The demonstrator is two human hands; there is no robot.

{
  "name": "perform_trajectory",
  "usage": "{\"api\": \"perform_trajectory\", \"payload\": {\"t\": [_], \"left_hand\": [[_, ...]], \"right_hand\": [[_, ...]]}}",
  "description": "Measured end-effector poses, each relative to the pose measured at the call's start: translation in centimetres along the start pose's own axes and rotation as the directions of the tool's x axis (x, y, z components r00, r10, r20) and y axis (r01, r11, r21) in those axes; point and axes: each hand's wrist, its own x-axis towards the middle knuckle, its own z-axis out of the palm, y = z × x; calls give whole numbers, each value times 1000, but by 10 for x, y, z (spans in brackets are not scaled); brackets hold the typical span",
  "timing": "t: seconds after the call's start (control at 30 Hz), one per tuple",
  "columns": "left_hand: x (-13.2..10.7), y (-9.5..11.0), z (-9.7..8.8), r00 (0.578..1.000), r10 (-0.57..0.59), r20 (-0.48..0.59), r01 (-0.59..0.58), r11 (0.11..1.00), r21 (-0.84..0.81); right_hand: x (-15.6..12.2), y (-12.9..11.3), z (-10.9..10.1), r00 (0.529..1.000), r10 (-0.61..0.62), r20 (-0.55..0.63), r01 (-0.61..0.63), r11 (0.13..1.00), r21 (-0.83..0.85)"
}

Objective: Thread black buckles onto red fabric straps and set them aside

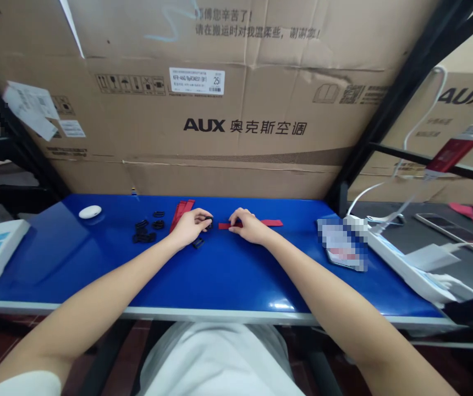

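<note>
Your left hand (191, 226) pinches a small black piece (209, 221); your right hand (249, 225) grips the red strap (273, 223) low over the tabletop (224, 275). Keep that strap flat and untwisted, your hold light, clear of the loose buckle (197, 242).

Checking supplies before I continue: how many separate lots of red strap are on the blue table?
2: a bunch partly behind the left hand and one strip at the right hand. The bunch may hide some.

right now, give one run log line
left hand: pinching black piece; right hand: on red strip; black pile: left of left hand; red strips: partly behind left hand
</note>
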Motion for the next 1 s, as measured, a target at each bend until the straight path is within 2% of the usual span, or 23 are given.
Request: {"api": "perform_trajectory", "payload": {"t": [0.17, 0.37, 0.53, 0.7, 0.87, 0.93, 1.0], "left_hand": [[-5, 5, 3, 998, -9, 69, 22, 983, -184], [-10, 10, 5, 992, -12, 124, 42, 969, -242], [-14, 16, 8, 988, 4, 154, 30, 976, -218], [-15, 17, 7, 988, -14, 153, 42, 982, -183], [-17, 20, 6, 981, -43, 191, 87, 970, -225], [-17, 20, 6, 979, -52, 196, 106, 956, -275], [-17, 18, 8, 980, -55, 191, 118, 934, -337]], "right_hand": [[-7, -9, -12, 993, 23, 117, -28, 999, 40], [-7, -12, -12, 988, -119, 98, 101, 980, 169], [-10, -17, -16, 958, -261, 117, 226, 941, 252], [-12, -22, -20, 963, -188, 195, 102, 918, 383], [-8, -19, -19, 949, -304, 87, 257, 901, 348], [-8, -17, -19, 956, -281, 84, 222, 879, 421], [-10, -19, -18, 975, -206, 81, 129, 827, 547]]}}
